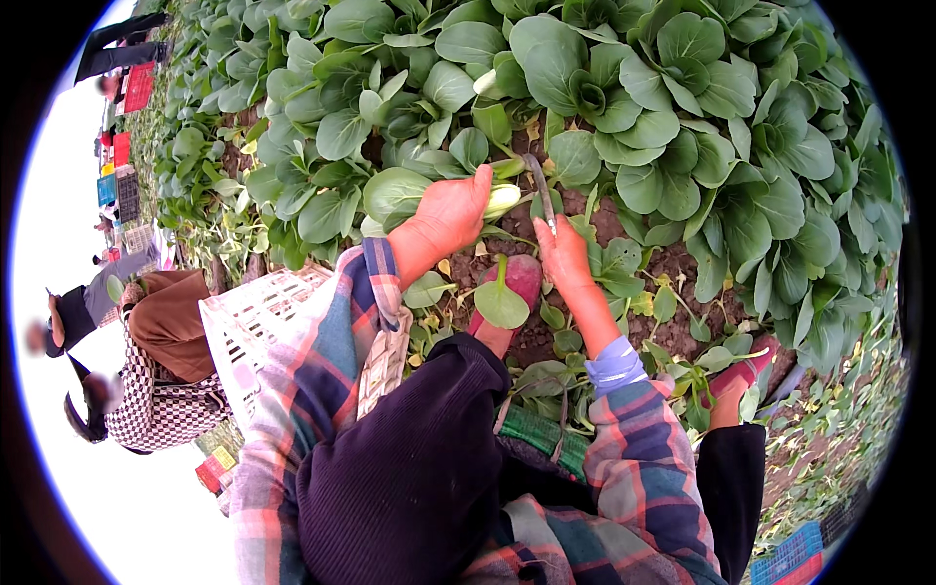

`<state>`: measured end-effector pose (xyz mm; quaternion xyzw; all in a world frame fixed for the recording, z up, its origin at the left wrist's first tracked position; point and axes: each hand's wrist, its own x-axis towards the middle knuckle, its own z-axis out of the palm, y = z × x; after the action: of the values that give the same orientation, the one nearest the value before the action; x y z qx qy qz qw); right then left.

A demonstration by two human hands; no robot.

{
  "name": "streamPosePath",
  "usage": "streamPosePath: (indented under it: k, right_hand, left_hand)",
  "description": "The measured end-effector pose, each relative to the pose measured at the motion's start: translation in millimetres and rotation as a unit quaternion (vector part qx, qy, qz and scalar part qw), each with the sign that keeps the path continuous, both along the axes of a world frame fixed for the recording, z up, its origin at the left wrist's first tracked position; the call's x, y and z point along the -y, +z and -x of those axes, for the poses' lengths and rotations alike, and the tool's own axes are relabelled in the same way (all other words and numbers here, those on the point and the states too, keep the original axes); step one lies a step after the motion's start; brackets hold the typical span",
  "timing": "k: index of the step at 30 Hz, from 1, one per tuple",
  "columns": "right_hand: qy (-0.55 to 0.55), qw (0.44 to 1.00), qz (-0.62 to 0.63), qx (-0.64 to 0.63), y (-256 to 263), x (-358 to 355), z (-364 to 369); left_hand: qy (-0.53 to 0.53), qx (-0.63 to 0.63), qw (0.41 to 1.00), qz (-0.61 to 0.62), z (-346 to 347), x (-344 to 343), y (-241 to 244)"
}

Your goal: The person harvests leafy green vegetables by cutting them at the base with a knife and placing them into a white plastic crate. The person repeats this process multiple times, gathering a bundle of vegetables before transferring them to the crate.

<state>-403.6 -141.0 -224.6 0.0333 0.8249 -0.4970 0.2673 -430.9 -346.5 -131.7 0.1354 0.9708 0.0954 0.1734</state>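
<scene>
My left hand (452, 210) is closed around a head of bok choy (395, 196). Its leaves spread out to the left of the hand, and its pale stem end (503, 199) sticks out on the right. In my right hand (564, 254) is a small sickle (540, 186) with a narrow, curved blade. The blade points away from me, and its tip is beside a leaf stalk just above the pale stem end. My fingers hide most of the sickle's handle. Bare soil and a loose leaf (502, 301) lie below the hands, the leaf over my pink shoe (523, 276).
Dense bok choy plants (658, 131) grow ahead and to the right. A white plastic crate (270, 307) stands by my left arm. Under me is a green woven item (545, 439). Another person (168, 351) crouches at the left; coloured crates (139, 88) stand farther off.
</scene>
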Motion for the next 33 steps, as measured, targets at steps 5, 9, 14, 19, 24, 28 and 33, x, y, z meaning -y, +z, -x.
streamPosePath:
  k: [5, 9, 14, 19, 24, 28, 33]
  right_hand:
    - [0.031, 0.999, -0.013, -0.037, 2, -9, 4]
    - [0.12, 0.985, -0.108, -0.058, 24, -14, 19]
    - [0.221, 0.955, -0.119, -0.157, 16, -24, 53]
    - [0.263, 0.93, -0.11, -0.231, 0, -43, 85]
    - [0.312, 0.901, -0.119, -0.277, -3, -44, 105]
    - [0.336, 0.924, -0.097, -0.154, -15, -48, 111]
    - [0.358, 0.906, -0.145, -0.173, 1, -45, 111]
  left_hand:
    - [-0.005, -0.002, 1.0, -0.017, 0, 11, -4]
    - [-0.029, 0.011, 0.999, 0.015, -5, 14, -6]
    - [-0.098, -0.038, 0.994, 0.043, -9, 9, -6]
    - [-0.103, -0.043, 0.992, 0.05, -7, 4, 0]
    - [-0.098, -0.04, 0.994, 0.028, -12, 11, -4]
    - [-0.091, -0.034, 0.995, 0.014, -12, 14, -5]
    - [-0.079, -0.034, 0.996, 0.004, -13, 13, -9]
